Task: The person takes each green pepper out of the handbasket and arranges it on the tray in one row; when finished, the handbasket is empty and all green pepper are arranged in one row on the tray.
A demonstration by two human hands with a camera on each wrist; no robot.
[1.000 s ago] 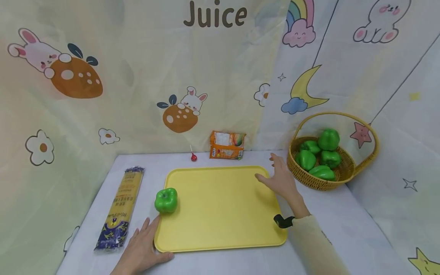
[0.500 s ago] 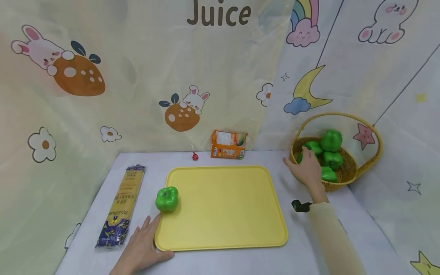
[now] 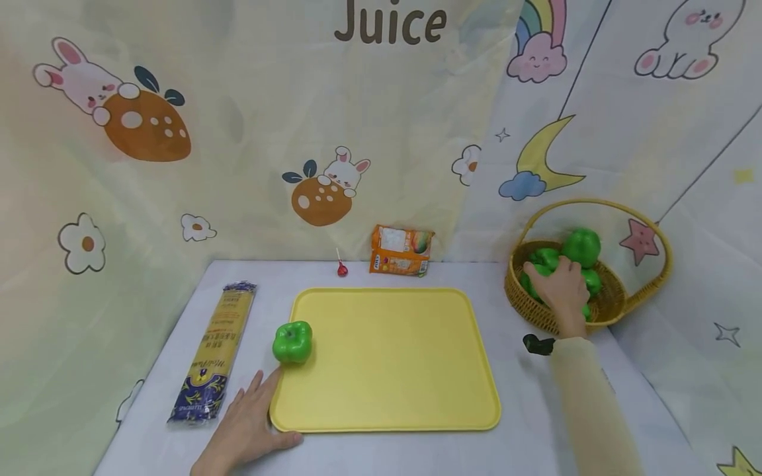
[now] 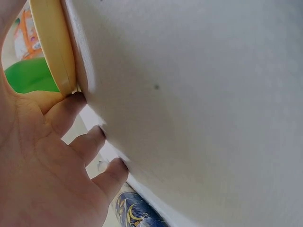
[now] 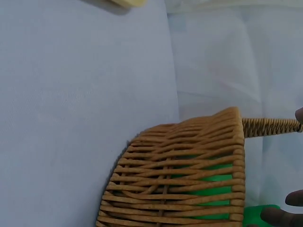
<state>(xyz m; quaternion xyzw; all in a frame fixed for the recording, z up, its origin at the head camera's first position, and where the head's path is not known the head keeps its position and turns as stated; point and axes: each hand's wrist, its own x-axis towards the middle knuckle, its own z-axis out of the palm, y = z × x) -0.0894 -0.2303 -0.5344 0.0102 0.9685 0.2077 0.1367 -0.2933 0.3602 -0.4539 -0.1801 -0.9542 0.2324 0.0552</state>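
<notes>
My left hand (image 3: 245, 423) lies with spread fingers at the near left corner of the yellow tray (image 3: 387, 410). In the left wrist view its fingertips (image 4: 78, 98) touch the surface beside the tray rim. On the tray's left edge sits a green bell pepper (image 3: 292, 342). My right hand (image 3: 562, 287) reaches over the wicker basket (image 3: 538, 314), thumb apart from the fingers, above several green bell peppers (image 3: 581, 247). The right wrist view shows dark fingertips (image 5: 279, 215) by a green pepper behind the basket rim; the hand partly hides the peppers.
Left of the tray lies a packet of spaghetti (image 3: 215, 357). Along the back wall are a red lollipop (image 3: 342, 270) and an orange packet (image 3: 401, 250). The basket's tall handle (image 3: 663, 264) arches up at the right.
My right hand has moved right and away from me, from above the tray's far right corner into the basket over the peppers. The left hand stays at the tray corner.
</notes>
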